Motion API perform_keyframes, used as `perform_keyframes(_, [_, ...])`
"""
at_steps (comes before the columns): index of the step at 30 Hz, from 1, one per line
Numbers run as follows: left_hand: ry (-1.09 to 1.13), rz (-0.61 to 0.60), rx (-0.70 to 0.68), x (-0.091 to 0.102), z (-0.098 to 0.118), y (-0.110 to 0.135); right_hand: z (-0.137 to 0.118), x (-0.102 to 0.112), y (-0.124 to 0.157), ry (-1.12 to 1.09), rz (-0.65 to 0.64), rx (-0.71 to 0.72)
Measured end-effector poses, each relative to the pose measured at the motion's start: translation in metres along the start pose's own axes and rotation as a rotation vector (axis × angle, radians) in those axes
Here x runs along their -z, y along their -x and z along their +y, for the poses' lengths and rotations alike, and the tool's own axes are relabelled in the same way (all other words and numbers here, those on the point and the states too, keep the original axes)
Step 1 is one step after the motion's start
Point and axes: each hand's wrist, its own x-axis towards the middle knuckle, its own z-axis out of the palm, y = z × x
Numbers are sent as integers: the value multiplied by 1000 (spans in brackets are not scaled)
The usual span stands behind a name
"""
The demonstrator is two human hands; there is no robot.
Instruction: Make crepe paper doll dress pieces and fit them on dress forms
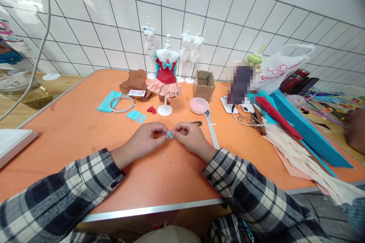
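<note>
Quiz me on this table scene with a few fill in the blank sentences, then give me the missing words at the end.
The small turquoise piece pinched by the left hand and right hand resembles in colour the ____ on the chest of the red bodice.
Behind the white dress form wearing it stand ____ more white dress forms.
The round pink bowl sits just in front of the brown, open-topped cardboard ____.

Missing words: bow; three; box.

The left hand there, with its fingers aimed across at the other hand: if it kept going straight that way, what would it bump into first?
Most likely the fingertips of the right hand, just past the small turquoise piece at the left hand's fingertips, though the exact gap is unclear.
</note>
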Motion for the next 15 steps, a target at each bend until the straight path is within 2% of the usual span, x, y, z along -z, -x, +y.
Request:
perform_keyframes(8, [-21, 4, -61, 2, 4, 0, -3, 2, -1, -238, -98, -199])
perform_keyframes(11, [-30, 1, -45, 1, 4, 0, -4, 1, -1, -197, -70, -148])
perform_keyframes(15, [-30, 17, 17, -2, 1, 0, -1, -3, 0, 7, 24, -39])
